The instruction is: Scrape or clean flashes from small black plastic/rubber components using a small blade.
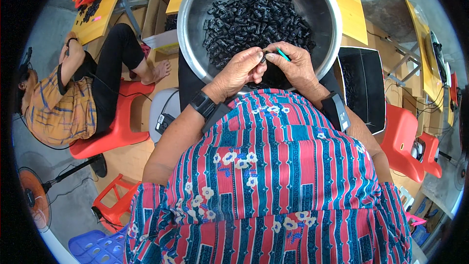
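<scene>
Over the near edge of a large metal basin [184, 34], my two hands meet in front of my body. My left hand [243, 70] is closed, pinching a small black plastic part [264, 59] between thumb and forefinger. Closed around a slim green tool [283, 55], my right hand [297, 67] brings its fingertips up to the same part. The tool's working end is hidden by the fingers. A heap of similar black plastic parts [256, 22] fills the middle of the basin, just beyond my hands.
To the right stands an open box [361, 88] with a black inside, beside a red stool [403, 142]. A cardboard box [159, 12] is at the left. Farther left, another person [63, 102] sits on a red stool [122, 122] near a fan [34, 198].
</scene>
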Motion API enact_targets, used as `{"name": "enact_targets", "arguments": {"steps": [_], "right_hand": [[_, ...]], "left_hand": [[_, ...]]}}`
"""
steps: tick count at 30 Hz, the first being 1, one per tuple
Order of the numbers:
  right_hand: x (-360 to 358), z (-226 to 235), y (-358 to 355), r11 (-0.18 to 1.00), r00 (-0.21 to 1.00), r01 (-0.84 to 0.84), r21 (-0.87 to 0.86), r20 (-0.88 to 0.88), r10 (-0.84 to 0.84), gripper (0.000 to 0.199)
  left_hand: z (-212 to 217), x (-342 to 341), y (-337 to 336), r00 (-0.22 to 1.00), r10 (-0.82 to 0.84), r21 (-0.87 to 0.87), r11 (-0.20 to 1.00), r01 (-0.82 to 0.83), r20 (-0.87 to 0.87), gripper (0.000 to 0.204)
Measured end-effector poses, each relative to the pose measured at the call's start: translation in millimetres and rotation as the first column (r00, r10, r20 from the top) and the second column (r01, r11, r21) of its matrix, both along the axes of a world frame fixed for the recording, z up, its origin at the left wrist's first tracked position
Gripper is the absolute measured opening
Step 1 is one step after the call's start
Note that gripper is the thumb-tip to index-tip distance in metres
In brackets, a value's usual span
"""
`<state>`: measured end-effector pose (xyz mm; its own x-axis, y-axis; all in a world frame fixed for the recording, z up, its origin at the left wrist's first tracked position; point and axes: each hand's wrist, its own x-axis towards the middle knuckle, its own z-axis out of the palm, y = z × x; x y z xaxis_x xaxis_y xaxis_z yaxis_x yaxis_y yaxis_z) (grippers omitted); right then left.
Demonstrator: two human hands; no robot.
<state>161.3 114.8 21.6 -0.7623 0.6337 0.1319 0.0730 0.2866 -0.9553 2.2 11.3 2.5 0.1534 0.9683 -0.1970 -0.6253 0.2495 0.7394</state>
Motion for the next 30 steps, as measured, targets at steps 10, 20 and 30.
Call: {"name": "enact_targets", "arguments": {"steps": [10, 20, 30], "right_hand": [[-1, -5, -4, 0.999, 0.994, 0.016, -0.044, -0.110, -0.020, 0.020], [4, -5, -6, 0.998, 0.999, 0.017, 0.058, -0.027, -0.016, 0.018], [4, 0, -8, 0.993, 0.996, 0.086, 0.081, -0.039, -0.083, 0.015]], "left_hand": [[-5, 1, -2, 1.000, 0.009, 0.009, 1.000, -0.009, 0.021, 0.025], [-2, 1, -6, 0.987, 0.103, -0.063, 0.993, -0.096, 0.122, 0.031], [-2, 0, -3, 0.986, 0.169, 0.032, 0.985, -0.169, -0.010, 0.019]]}}
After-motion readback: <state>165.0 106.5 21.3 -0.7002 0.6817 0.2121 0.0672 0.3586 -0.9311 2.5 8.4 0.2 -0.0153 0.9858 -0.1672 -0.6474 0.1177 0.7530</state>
